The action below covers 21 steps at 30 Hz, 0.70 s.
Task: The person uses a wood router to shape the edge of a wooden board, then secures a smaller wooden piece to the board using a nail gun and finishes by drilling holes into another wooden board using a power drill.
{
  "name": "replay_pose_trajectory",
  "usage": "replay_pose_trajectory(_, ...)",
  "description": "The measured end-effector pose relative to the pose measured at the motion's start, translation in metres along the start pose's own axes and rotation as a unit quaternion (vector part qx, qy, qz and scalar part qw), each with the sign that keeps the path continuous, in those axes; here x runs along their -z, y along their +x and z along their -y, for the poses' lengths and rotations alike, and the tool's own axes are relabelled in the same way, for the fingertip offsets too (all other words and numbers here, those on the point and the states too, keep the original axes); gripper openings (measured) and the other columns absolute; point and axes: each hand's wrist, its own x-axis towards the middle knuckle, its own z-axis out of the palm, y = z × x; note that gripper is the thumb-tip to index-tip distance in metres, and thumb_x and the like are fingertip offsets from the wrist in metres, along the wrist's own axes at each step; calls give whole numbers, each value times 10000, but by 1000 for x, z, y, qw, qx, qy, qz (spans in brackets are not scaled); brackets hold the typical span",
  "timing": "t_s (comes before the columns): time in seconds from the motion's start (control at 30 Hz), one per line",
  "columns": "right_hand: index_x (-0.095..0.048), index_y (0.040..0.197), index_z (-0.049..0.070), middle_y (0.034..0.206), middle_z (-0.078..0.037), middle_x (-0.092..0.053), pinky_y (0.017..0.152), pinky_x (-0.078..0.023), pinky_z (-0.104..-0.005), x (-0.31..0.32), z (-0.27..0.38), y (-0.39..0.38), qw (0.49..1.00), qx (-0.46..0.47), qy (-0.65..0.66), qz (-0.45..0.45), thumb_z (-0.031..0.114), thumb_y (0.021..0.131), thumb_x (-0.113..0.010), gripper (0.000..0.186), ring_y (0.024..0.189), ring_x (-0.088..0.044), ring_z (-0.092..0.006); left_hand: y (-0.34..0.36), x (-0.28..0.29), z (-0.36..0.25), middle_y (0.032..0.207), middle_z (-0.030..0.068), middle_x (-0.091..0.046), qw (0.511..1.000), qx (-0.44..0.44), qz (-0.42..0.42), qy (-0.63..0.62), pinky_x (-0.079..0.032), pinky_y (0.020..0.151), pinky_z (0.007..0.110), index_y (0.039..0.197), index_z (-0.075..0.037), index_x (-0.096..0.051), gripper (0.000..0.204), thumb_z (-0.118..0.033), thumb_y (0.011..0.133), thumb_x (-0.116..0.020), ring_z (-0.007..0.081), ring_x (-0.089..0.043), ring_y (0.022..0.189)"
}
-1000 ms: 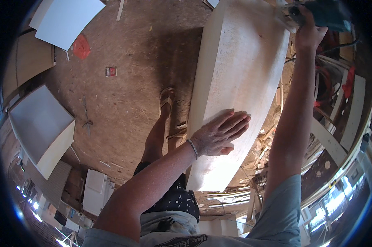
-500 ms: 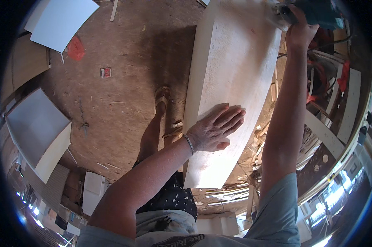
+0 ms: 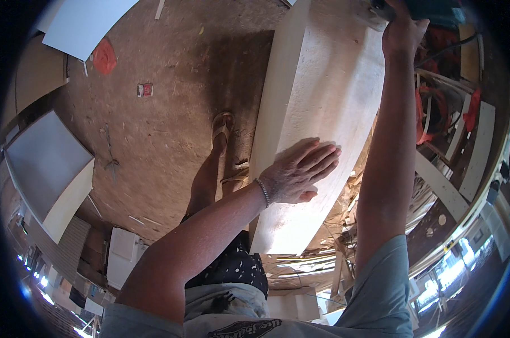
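Note:
A long pale wooden board [image 3: 322,96] runs from the top of the view down to my waist. My left hand [image 3: 297,173] lies flat on it, palm down with the fingers together, a bracelet at the wrist. My right hand [image 3: 402,31] is stretched out to the board's far end and grips a teal power tool [image 3: 435,8], which is mostly cut off by the top edge of the view. My feet in sandals [image 3: 224,132] stand on the floor left of the board.
The floor [image 3: 170,112] is brown chipboard covered in dust. White panels [image 3: 52,169] lie at the left and top left [image 3: 83,22]. Near them are a red scrap [image 3: 104,56] and a small red-and-white box [image 3: 145,89]. Offcuts and wooden slats [image 3: 446,169] pile up on the right.
My right hand and the tool have slid further up toward the board's far end. My left hand stays flat on the board. The view has shifted slightly.

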Motion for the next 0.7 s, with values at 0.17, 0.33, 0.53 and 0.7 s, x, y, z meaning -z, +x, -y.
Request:
replay_pose_trajectory(0.17, -590, 1095, 41, 962, -34, -615, 786, -454, -309, -23, 14, -14, 998, 38, -8, 52, 73, 713, -716, 403, 847, -587, -169, -1, -1, 2, 1626, 95, -179, 1000, 8, -19, -1, -5, 1258, 447, 1504, -163, -366, 967, -842, 816, -354, 228, -73, 1518)
replay_pose_trajectory(0.33, -595, 1071, 27, 950, -33, -610, 783, -449, -311, -43, 16, -21, 998, 27, 17, 59, 99, 712, -711, 384, 838, -580, -173, -1, 0, 3, 1616, 91, -214, 999, 9, -37, -14, -16, 1259, 436, 1490, -167, -399, 944, -832, 820, -369, 228, -106, 1513)
replay_pose_trajectory(0.53, -609, 1051, 24, 917, -36, -620, 754, -459, -310, -61, 14, -25, 994, 24, 19, 102, 73, 724, -695, 341, 803, -594, -167, -3, 3, 4, 1602, 74, -252, 999, 17, -42, -22, -21, 1260, 427, 1495, -168, -392, 884, -782, 859, -373, 223, -133, 1506)
replay_pose_trajectory(0.7, -621, 1029, 26, 912, -41, -629, 734, -471, -309, -77, 12, -31, 990, 35, 47, 127, 58, 735, -687, 303, 817, -614, -162, -4, 3, 4, 1598, 70, -257, 999, 11, -34, -22, -28, 1261, 426, 1507, -155, -372, 873, -756, 875, -378, 228, -141, 1501)
